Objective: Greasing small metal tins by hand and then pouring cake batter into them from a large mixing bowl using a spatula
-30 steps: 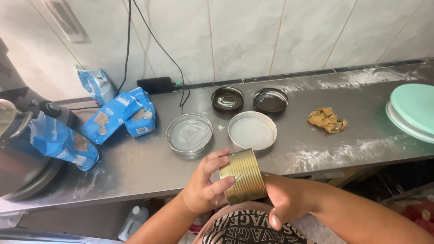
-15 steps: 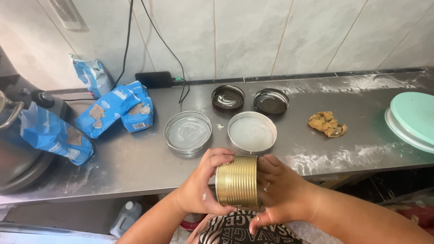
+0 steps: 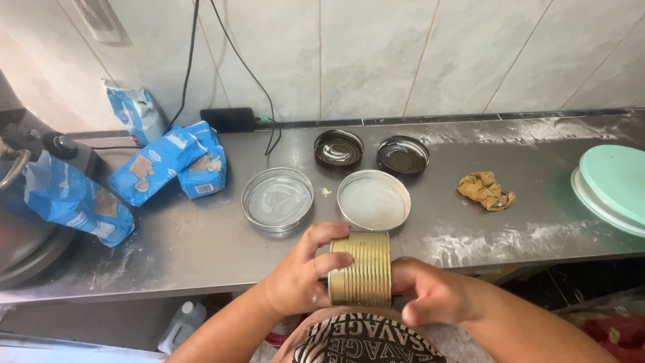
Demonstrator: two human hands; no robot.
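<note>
A ribbed gold tin can lies on its side between both hands, just in front of the steel counter's edge. My left hand grips its left end with fingers over the top. My right hand holds the right end. Just beyond the can, on the counter, stand two shallow round metal pans, one on the left and one on the right, both coated whitish inside.
Two dark round pans sit near the tiled wall. A crumpled brown cloth lies to the right, stacked pale green plates at the far right. Several blue bags and a mixer crowd the left.
The can has turned from tilted upright to lying flat on its side, and my right hand has come up from under it to hold its right end.
</note>
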